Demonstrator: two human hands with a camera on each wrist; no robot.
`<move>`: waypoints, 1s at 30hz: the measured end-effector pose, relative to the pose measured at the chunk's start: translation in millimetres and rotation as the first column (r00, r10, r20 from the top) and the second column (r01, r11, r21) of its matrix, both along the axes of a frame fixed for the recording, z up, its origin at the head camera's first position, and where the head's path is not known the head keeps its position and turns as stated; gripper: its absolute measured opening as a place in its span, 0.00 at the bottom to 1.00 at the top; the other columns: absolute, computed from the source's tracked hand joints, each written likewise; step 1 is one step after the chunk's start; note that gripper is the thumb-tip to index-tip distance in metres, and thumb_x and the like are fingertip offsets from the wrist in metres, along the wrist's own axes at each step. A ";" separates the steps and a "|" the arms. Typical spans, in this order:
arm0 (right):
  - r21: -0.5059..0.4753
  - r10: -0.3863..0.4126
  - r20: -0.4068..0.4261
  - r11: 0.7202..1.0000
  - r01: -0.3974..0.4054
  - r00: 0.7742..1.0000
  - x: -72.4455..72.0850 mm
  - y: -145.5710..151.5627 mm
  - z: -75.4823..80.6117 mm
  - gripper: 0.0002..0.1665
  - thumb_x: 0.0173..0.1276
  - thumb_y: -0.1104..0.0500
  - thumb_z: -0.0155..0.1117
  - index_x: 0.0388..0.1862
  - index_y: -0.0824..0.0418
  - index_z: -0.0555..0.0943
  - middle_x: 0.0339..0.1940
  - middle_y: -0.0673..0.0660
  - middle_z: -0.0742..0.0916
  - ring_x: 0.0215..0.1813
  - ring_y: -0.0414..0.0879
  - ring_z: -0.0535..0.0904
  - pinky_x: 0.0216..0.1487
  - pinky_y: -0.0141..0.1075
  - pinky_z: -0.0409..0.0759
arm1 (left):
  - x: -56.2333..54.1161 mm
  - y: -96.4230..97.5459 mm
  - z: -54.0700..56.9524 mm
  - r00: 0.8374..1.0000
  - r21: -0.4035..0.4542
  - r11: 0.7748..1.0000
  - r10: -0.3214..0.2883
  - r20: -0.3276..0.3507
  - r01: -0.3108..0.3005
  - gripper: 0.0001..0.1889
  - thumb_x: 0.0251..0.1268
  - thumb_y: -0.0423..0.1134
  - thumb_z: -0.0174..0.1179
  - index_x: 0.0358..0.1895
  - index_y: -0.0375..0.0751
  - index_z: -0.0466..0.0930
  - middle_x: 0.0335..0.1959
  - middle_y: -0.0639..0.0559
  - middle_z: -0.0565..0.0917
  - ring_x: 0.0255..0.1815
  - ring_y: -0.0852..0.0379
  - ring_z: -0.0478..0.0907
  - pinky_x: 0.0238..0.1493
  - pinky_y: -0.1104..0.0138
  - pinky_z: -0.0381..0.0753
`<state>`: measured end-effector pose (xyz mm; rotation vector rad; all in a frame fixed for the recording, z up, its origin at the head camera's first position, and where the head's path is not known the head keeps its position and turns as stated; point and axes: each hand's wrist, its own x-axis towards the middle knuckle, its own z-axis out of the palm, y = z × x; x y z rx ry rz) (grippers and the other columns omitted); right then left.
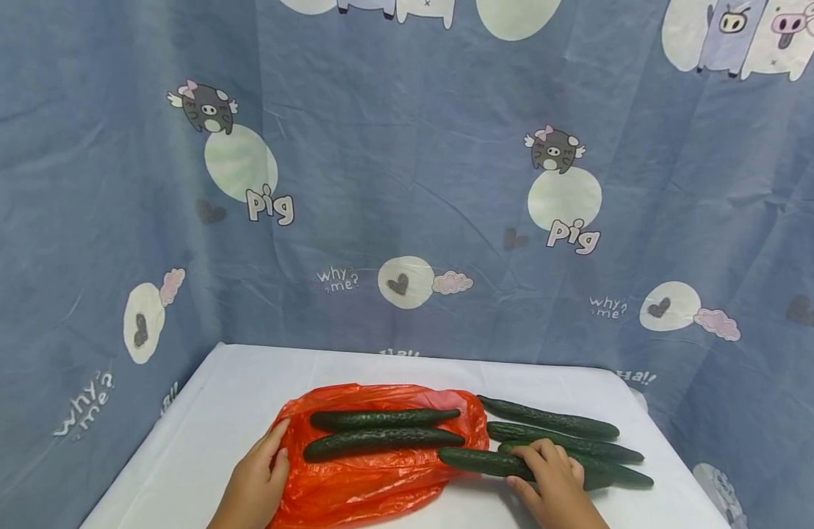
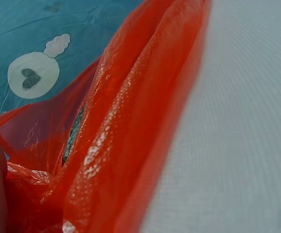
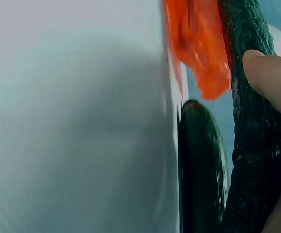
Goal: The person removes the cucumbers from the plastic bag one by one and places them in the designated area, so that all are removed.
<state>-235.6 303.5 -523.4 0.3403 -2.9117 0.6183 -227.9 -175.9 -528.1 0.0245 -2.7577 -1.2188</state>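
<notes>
right hand [image 1: 552, 477]: grip curled round cucumber [image 1: 476, 461], left tip over red plastic bag [image 1: 354, 488] | left hand [image 1: 255, 477]: at bag's left edge, fingers partly hidden, grip can't tell | right-side cucumbers [image 1: 549, 418]: partly covered

Glossy, crinkled plastic bag [image 1: 354, 485]; bumpy-skinned cucumbers [image 1: 383, 441] (faintly shiny); matt cloth backdrop [image 1: 407, 147].

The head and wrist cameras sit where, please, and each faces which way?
Head: on the head, forward and down over bag, cucumbers, left hand and right hand.
Left wrist: on that wrist, facing the bag; its hand's edge shows.
Right wrist: on that wrist, facing the held cucumber; part of its hand shows.
Head and right wrist share that cucumber and bag.
</notes>
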 end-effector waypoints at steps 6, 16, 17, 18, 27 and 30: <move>-0.051 -0.018 0.101 0.998 0.023 0.995 -2.6 16.3 2.2 0.26 0.68 0.39 0.71 0.62 0.45 0.82 0.49 0.43 0.75 0.49 0.42 0.66 0.49 0.46 0.64 | 0.7 -0.5 0.8 1.000 0.005 1.000 -0.004 -0.015 0.004 0.31 0.80 0.36 0.51 0.83 0.39 0.59 0.80 0.37 0.67 0.76 0.36 0.70 0.68 0.43 0.71; -0.052 -0.051 0.142 0.997 0.059 0.989 -3.8 34.8 2.4 0.29 0.68 0.38 0.71 0.63 0.47 0.82 0.52 0.47 0.77 0.50 0.44 0.67 0.47 0.44 0.64 | -0.1 -1.4 1.2 1.000 0.000 1.000 -0.008 0.000 0.008 0.31 0.80 0.36 0.50 0.83 0.40 0.58 0.81 0.39 0.66 0.77 0.36 0.69 0.69 0.43 0.71; -0.051 -0.051 0.146 0.997 0.059 0.988 -4.1 35.8 2.2 0.29 0.68 0.38 0.71 0.63 0.47 0.82 0.52 0.47 0.77 0.50 0.44 0.67 0.47 0.43 0.64 | -0.3 -1.4 1.1 1.000 0.002 1.000 -0.006 0.004 0.006 0.32 0.80 0.36 0.50 0.83 0.41 0.58 0.81 0.39 0.66 0.77 0.36 0.69 0.69 0.43 0.71; -0.050 -0.051 0.149 0.997 0.059 0.988 -4.5 36.8 2.0 0.29 0.68 0.39 0.71 0.64 0.48 0.82 0.52 0.47 0.77 0.50 0.44 0.68 0.47 0.43 0.64 | -0.4 -1.4 1.0 1.000 0.001 1.000 -0.005 0.009 0.005 0.32 0.80 0.36 0.50 0.84 0.41 0.58 0.81 0.39 0.65 0.77 0.36 0.69 0.69 0.43 0.71; -0.032 -0.042 0.134 0.998 0.046 0.990 -5.4 44.7 -3.4 0.28 0.67 0.43 0.74 0.63 0.50 0.82 0.51 0.48 0.77 0.49 0.43 0.68 0.51 0.43 0.72 | -0.1 -1.3 0.2 1.000 0.003 1.000 0.001 0.008 -0.001 0.31 0.80 0.36 0.50 0.83 0.41 0.58 0.81 0.39 0.66 0.77 0.36 0.69 0.69 0.43 0.71; -0.038 -0.037 0.131 0.998 0.043 0.991 -4.4 48.3 -5.6 0.28 0.67 0.46 0.74 0.64 0.51 0.82 0.52 0.48 0.77 0.50 0.43 0.68 0.54 0.44 0.75 | -0.2 -1.3 0.5 1.000 0.004 1.000 -0.001 0.009 0.001 0.31 0.80 0.36 0.51 0.83 0.40 0.59 0.81 0.38 0.66 0.77 0.36 0.69 0.69 0.44 0.71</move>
